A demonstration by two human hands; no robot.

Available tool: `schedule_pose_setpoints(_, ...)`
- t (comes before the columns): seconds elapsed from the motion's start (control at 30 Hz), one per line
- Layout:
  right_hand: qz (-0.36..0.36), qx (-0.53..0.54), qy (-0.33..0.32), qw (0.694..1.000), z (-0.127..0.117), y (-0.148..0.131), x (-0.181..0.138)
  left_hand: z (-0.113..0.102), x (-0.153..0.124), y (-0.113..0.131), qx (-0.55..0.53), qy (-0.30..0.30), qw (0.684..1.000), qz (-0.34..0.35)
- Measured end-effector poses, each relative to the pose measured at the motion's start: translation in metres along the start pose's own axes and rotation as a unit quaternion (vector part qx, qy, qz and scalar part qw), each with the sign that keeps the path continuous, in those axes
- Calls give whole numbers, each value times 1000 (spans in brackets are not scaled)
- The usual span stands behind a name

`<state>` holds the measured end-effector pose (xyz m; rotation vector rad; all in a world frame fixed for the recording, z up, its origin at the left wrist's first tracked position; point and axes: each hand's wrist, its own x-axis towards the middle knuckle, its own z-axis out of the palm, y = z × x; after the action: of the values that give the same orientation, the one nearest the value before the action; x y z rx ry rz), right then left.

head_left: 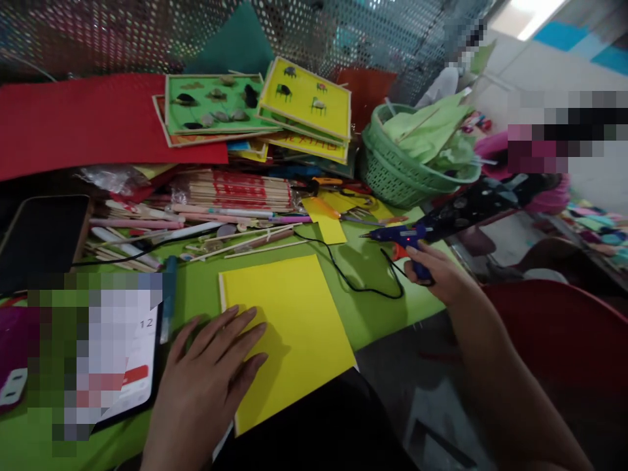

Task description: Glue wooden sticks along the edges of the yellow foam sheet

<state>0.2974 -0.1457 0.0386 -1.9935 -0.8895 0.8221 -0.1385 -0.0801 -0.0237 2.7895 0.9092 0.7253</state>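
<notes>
A yellow board is laid at the front edge of a green table, and a pale strip can be seen along its left side. The left hand is rested on the left part of this board; its fingers are moderately spread, and nothing is gripped by them. By the right hand the blue glue gun is held, with the fingers closed around its handle. The nozzle is pointed to the left, above the table, apart from the board. A small red light is shown on the gun's body, but no brand can be read there. A black cord is curved across the table.

On the lit phone, left of the left hand, the number "12" can be read; most of the screen is blurred, and the text on a red button cannot be told. Behind, under a framed yellow picture, red characters are partly shown on a yellow panel, but they are too much covered to be read. Red marking is also seen over the bundled sticks, without any readable word. At their right a green basket is placed.
</notes>
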Motion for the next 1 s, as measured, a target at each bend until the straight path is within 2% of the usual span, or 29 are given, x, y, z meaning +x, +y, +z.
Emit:
schedule_pose_setpoints(0.1,-4,-63,14,998,-2,7,13,-1,1,1,1,2,1000,-5)
schedule_pose_setpoints(0.2,-33,-159,60,985,-8,1,13,-3,1,6,3,-4,1000,-19)
schedule_pose_setpoints(0.3,-89,-292,158,939,-10,-16,2,-6,1,10,-4,-23,999,-40)
schedule_pose_setpoints(0.33,-128,-365,188,903,-6,-24,-3,-6,1,11,-6,-25,999,-48)
schedule_pose_setpoints(0.37,-186,-402,186,877,1,-32,-6,-6,2,12,-10,-21,998,-54)
schedule_pose_setpoints(0.43,-321,-370,123,863,24,-48,-9,-7,2,14,-21,-16,997,-66)
schedule_pose_setpoints(0.5,-398,-329,3,856,57,-63,-4,-6,3,16,-35,-9,996,-77)
schedule_pose_setpoints(0.6,-451,-325,-81,827,111,-80,15,-5,3,19,-50,0,995,-91)
schedule_pose_setpoints(0.67,-458,-363,-129,801,140,-88,28,-7,3,21,-54,-3,994,-93)
schedule_pose_setpoints(0.77,-444,-454,-141,760,168,-95,37,-13,5,23,-56,-20,994,-93)
schedule_pose_setpoints(0.9,-442,-554,-127,694,180,-101,35,-17,13,23,-27,-31,993,-114)
schedule_pose_setpoints(1.0,-456,-559,-132,680,179,-97,36,-13,18,20,-2,-30,989,-146)
